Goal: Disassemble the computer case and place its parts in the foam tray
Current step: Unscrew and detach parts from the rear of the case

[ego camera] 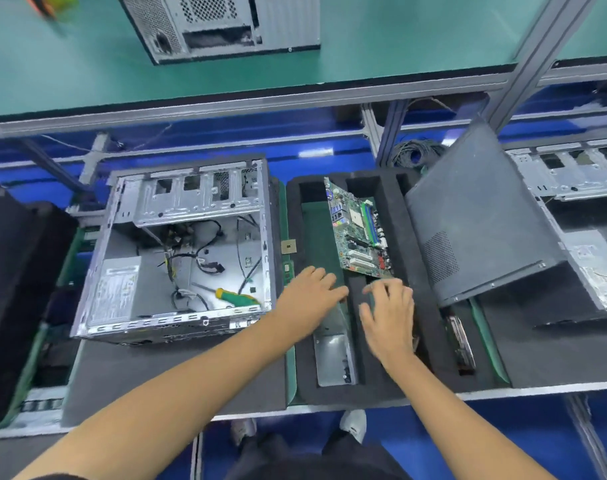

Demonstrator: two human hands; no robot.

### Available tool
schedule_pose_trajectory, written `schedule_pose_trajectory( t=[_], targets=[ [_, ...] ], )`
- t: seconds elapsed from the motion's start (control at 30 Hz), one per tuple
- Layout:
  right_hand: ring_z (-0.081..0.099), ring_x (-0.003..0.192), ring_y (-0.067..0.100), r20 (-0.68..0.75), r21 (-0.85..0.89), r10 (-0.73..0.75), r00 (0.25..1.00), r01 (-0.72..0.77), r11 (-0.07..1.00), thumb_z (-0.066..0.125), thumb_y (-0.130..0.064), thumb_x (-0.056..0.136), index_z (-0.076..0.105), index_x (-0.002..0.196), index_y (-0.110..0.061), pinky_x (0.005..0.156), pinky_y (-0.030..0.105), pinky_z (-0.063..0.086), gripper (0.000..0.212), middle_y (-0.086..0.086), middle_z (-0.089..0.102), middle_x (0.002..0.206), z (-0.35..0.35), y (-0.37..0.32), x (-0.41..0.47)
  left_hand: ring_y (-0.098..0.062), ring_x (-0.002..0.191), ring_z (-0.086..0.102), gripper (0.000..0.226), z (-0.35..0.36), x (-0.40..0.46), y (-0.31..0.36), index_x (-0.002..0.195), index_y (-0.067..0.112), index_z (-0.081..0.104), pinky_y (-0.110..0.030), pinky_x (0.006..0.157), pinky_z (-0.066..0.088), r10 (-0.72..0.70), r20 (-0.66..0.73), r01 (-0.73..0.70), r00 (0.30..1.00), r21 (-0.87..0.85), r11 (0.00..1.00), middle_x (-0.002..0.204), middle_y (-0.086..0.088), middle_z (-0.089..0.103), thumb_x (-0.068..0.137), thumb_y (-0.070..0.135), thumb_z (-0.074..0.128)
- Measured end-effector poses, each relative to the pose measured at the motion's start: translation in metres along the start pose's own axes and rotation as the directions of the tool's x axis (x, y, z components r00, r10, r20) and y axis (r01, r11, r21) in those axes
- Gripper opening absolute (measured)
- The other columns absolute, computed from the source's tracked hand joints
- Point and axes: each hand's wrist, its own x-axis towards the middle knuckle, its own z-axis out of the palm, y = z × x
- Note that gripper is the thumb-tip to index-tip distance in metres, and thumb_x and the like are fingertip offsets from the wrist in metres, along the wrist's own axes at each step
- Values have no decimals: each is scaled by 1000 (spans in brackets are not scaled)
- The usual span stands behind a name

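The open computer case [187, 251] lies on its side well left of the fingers, a green-handled screwdriver [231, 295] inside it. Just beyond the fingertips, the motherboard [359, 226] leans tilted in the black foam tray [333, 393]. Both the left hand [307, 296] and right hand [390, 313] hover over the tray, fingers spread, holding nothing. A dark side panel [468, 216] leans right of them.

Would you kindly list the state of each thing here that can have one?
Silver computer case: open, side panel off, cables inside.
Green-handled screwdriver: lying inside case.
Green motherboard: tilted in black foam tray.
Dark grey side panel: leaning, tilted.
Left hand: open, over tray.
Right hand: open, blurred.
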Motion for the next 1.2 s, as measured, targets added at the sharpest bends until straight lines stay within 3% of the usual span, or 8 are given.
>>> schedule_pose_trajectory(
  t=[0.17, 0.27, 0.3, 0.4, 0.53, 0.63, 0.97, 1.2],
  targets=[
    [39, 100, 23, 94, 393, -64, 993, 22, 919, 41, -34, 82, 59, 96, -17, 86, 29, 29, 28, 2, 51, 104, 13, -108, 48, -30, 94, 51, 21, -50, -40, -72, 107, 13, 61, -40, 86, 44, -243, -307, 202, 920, -158, 967, 103, -8, 54, 89, 21, 67],
    [26, 101, 11, 217, 537, -53, 975, -74, 840, 44, -45, 78, 51, 105, -23, 82, 6, 22, 36, 0, 37, 111, 29, -166, 68, -28, 99, 45, 23, -57, -72, -125, 106, 10, 56, -39, 82, 42, -495, -241, 423, 835, -296, 857, 106, -9, 50, 93, 27, 64],
    [23, 100, 10, 253, 529, -61, 966, -85, 844, 52, -42, 80, 49, 110, -23, 79, 9, 24, 35, -2, 32, 114, 37, -180, 73, -28, 102, 45, 22, -54, -82, -140, 106, 10, 54, -40, 82, 43, -521, -159, 459, 839, -310, 833, 107, -8, 51, 96, 28, 62],
    [28, 107, 17, 262, 391, -52, 964, -56, 919, 69, -19, 85, 49, 121, -20, 84, 28, 30, 42, 0, 29, 123, 62, -208, 86, -26, 109, 51, 16, -38, -107, -177, 108, 17, 54, -41, 81, 48, -438, 136, 459, 888, -252, 852, 108, -3, 58, 98, 28, 61],
    [42, 114, 28, 201, 177, -77, 976, 41, 983, 73, -25, 84, 50, 118, -26, 90, 42, 47, 41, 4, 34, 134, 78, -221, 88, -25, 118, 56, 25, -2, -111, -196, 124, 24, 60, -32, 79, 36, -279, 408, 352, 870, -115, 929, 127, -2, 61, 100, 24, 63],
    [43, 115, 31, 173, 114, -93, 980, 74, 991, 73, -26, 80, 50, 113, -27, 93, 45, 47, 41, 5, 36, 134, 82, -222, 85, -27, 121, 57, 30, 20, -100, -197, 133, 26, 58, -38, 83, 46, -227, 507, 290, 832, -47, 956, 133, -3, 58, 103, 28, 58],
    [39, 112, 30, 156, -3, -86, 984, 87, 996, 68, -21, 75, 50, 107, -23, 91, 43, 46, 36, 5, 37, 132, 79, -227, 85, -32, 108, 62, 38, 35, -98, -204, 132, 14, 55, -42, 84, 50, 102, 578, -69, 810, -79, 994, 124, -9, 60, 97, 26, 65],
    [37, 105, 23, 138, 4, -91, 986, 92, 996, 67, -15, 75, 51, 105, -22, 86, 41, 46, 35, 1, 37, 127, 76, -231, 83, -35, 111, 60, 43, 36, -104, -221, 135, 10, 54, -45, 87, 51, 139, 520, -236, 843, 124, 964, 133, -15, 53, 98, 31, 62]
  ],
)
